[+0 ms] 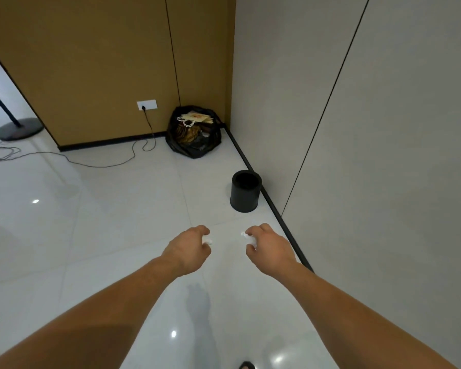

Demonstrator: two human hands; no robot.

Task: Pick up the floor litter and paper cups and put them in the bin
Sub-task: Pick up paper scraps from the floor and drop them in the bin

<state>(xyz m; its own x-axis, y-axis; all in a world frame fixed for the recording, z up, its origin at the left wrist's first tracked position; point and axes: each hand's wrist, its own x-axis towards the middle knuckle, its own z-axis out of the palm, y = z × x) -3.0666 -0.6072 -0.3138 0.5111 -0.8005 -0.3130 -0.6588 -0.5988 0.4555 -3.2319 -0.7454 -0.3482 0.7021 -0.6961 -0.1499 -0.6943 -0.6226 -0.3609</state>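
Left hand [190, 247]: stretched forward over the floor [104, 209]. Its fingers [201, 230] are curled and pinch a small white scrap [207, 240], and only a corner of it shows.
Right hand [268, 249]: held at the same height, just right of the left one. Its fingers [253, 230] are also curled and pinch a second white scrap [249, 238].
Bin [245, 191]: black and upright with an open mouth. It stands farther away and a little right of both hands, just beside the dark skirting [274, 206] of the right wall. The hands are not above it.
Risk, early release: the scraps look light, so if the fingers open before the hands are over the mouth, the litter would probably fall on the floor in front of the bin.
Risk, narrow mouth: both hands arriving together may crowd the opening, and one scrap could hit the rim and bounce out.
Risk, wrong target: a full black bag [194, 131] sits in the far corner and could be mistaken for the bin.
Risk, footing: the floor looks glossy, and a cable [133, 153] trails over it at the far left.
Paper cups: none can be seen here.
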